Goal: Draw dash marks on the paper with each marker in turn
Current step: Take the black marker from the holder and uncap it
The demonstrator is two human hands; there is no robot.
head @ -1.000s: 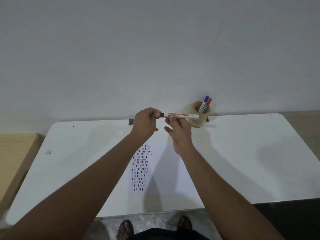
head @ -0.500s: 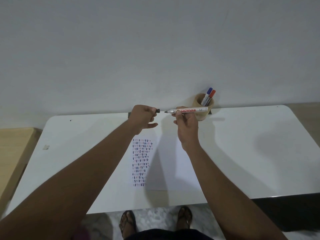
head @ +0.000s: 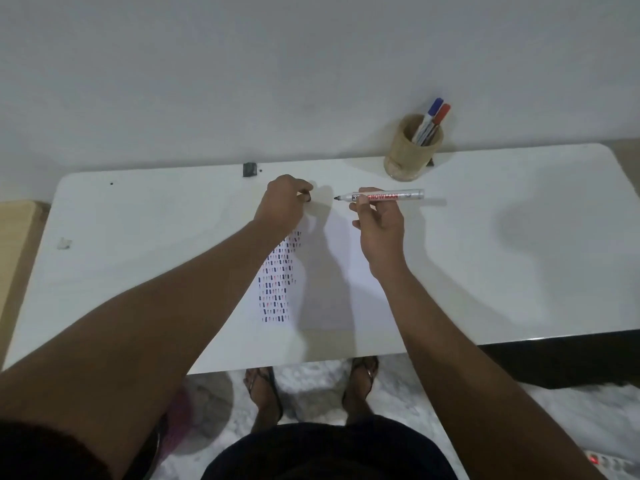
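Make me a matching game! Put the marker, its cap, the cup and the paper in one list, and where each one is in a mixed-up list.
Things:
1. marker
2. cap
3. cup
4. paper

Places:
A. flat on the table, partly filled with dashes
B. in the left hand
C. by the wall, holding two pens
D. in the right hand, tip bare

Pairs: 1-D, 2-B, 3-C, 4-A
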